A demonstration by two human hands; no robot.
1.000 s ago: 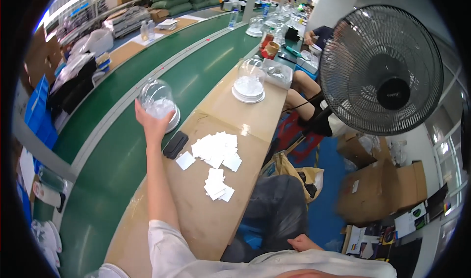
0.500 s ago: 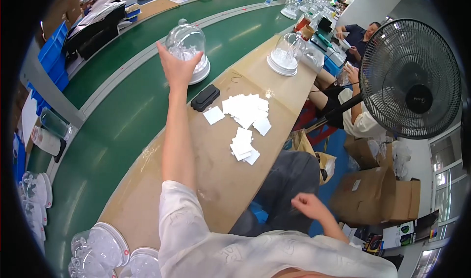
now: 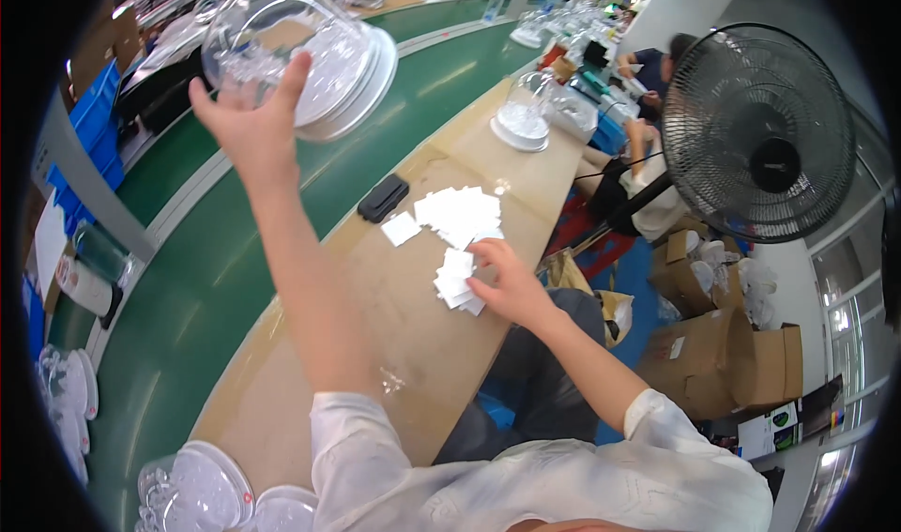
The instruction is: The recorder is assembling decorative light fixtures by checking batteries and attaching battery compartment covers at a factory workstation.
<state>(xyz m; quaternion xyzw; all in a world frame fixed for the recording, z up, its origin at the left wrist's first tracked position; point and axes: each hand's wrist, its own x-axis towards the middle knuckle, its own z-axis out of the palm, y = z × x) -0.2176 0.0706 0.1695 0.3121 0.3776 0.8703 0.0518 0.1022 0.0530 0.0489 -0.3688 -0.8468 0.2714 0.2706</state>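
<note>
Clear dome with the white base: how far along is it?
Done: the clear dome is lifted off the bench in the left hand. In hand: the right hand touches the small stack of white cards. Left: no card is in or on the dome yet; another dome stands further along the bench.

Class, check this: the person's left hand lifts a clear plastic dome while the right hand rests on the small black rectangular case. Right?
Not quite. In the head view the right hand rests on the small white paper squares, not the black rectangular case. The left hand does lift the clear plastic dome.
</note>
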